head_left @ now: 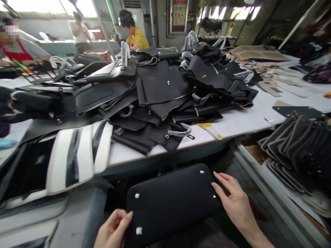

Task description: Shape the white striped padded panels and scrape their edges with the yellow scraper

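In the head view, a black panel [172, 206] sits at the lower centre of the frame, its left edge pinched by the left hand [115, 227], its right edge by the right hand [230, 196]. It looks light, fairly stiff and hardly fragile; the short edges, clear of the white tabs [139, 230], seem the best hold. Black pieces [165, 82] lie heaped on the desk [238, 120], upper centre.

Black panel [173, 210] | rounded — lengthwise seam [170, 199] | three white tabs [139, 230], gold stud [214, 196] — tilted, held at ends
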Demonstrator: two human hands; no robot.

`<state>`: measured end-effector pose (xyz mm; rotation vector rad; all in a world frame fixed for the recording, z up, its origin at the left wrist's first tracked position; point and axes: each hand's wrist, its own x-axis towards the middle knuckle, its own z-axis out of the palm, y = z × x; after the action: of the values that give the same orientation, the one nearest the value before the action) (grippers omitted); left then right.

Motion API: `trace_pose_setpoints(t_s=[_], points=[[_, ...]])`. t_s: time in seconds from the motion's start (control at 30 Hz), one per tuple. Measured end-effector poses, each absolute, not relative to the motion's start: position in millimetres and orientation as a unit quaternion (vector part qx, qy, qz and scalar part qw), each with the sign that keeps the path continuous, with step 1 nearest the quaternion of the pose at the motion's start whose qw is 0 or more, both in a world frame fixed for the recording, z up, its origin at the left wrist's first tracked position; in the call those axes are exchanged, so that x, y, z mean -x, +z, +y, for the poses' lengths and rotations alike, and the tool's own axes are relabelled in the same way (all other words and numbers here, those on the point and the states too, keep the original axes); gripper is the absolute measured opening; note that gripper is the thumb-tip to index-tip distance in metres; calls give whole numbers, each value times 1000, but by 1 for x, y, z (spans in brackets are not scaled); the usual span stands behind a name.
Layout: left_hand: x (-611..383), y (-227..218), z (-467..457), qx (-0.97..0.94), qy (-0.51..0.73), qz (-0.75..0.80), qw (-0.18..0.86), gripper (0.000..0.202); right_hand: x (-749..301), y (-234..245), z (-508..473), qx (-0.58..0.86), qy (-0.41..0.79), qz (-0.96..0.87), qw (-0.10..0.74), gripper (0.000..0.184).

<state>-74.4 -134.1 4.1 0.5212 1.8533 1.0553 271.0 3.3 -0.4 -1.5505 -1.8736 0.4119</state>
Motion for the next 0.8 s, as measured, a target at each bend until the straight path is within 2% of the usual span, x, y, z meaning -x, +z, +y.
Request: trace_pose_setpoints(t_s=[0.1, 0.23, 0.33, 0.6, 0.7, 0.8], points=[[65, 7, -125, -215, 439, 745, 453, 58, -262, 12, 3, 521, 65, -796, 302, 47], [55, 6, -119, -218, 444, 744, 449, 56, -232, 24, -15, 381, 14, -908, 174, 67], [51, 3, -116, -236, 442, 746, 439, 52, -218, 22, -24, 303, -21, -946, 114, 79], [48, -1, -112, -266, 423, 765, 406, 50, -218, 15, -19, 298, -24, -952, 65, 80], [49, 5, -114, -317, 370, 802, 345, 43, -217, 15, -20, 298, -21, -952, 61, 83], [42, 18, -113, -413, 331, 830, 174, 31, -215, 16, -20, 291, -31, -954, 59, 86]])
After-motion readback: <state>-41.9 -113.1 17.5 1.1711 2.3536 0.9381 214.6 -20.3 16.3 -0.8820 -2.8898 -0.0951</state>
